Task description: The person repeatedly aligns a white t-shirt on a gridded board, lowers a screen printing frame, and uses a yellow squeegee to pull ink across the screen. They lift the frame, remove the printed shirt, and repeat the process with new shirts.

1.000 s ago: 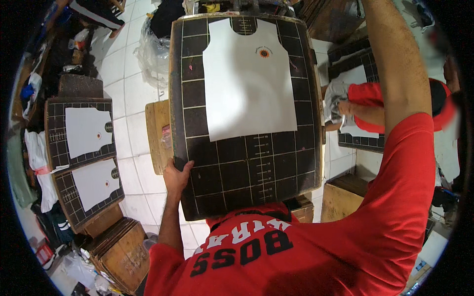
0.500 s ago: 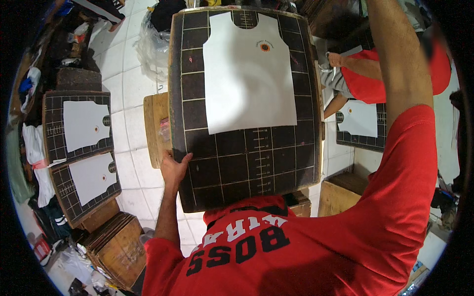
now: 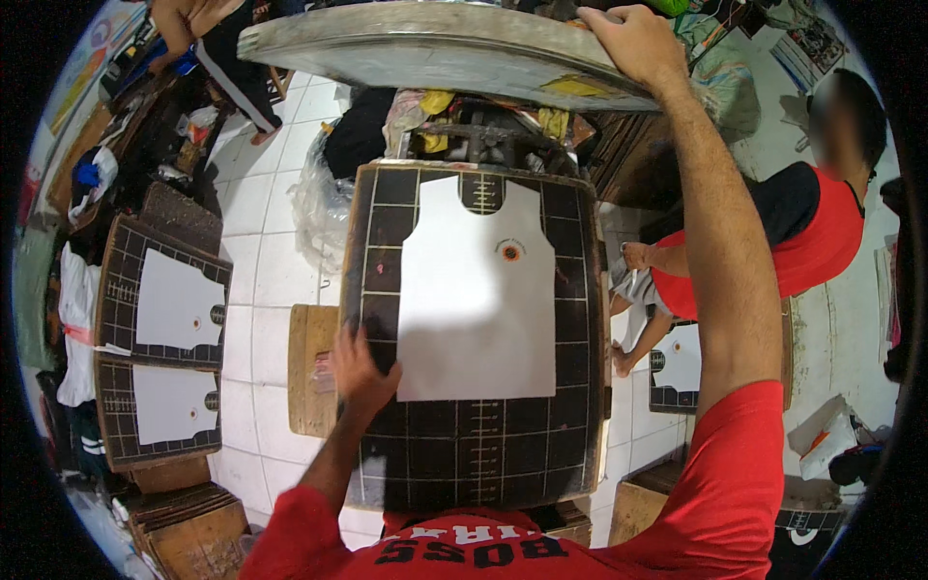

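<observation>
A white sleeveless shirt panel (image 3: pixel 474 329) lies flat on a black gridded printing board (image 3: pixel 570 445) in front of me. It bears a small orange and dark round print (image 3: pixel 510 253) at the upper right of its chest. At the board's left edge rests my left hand (image 3: pixel 363 372), thumb apart and fingers stretched, holding nothing. My right hand (image 3: pixel 640 46) is closed on the right end of a screen-printing frame (image 3: pixel 435 43). The frame is tilted up beyond the board's far edge, its mesh underside partly showing.
Two gridded boards with white panels (image 3: pixel 174 300) stand at the left. Another panel (image 3: pixel 677 362) lies on a board at the right, near a person in a red and black shirt (image 3: pixel 822 232). A wooden stool (image 3: pixel 307 387) and plastic bag (image 3: pixel 314 193) are left of my board.
The view has tilted up, bringing the raised screen-printing frame and my right hand into sight. My left hand has shifted along the board's left edge, its fingers now spread.
</observation>
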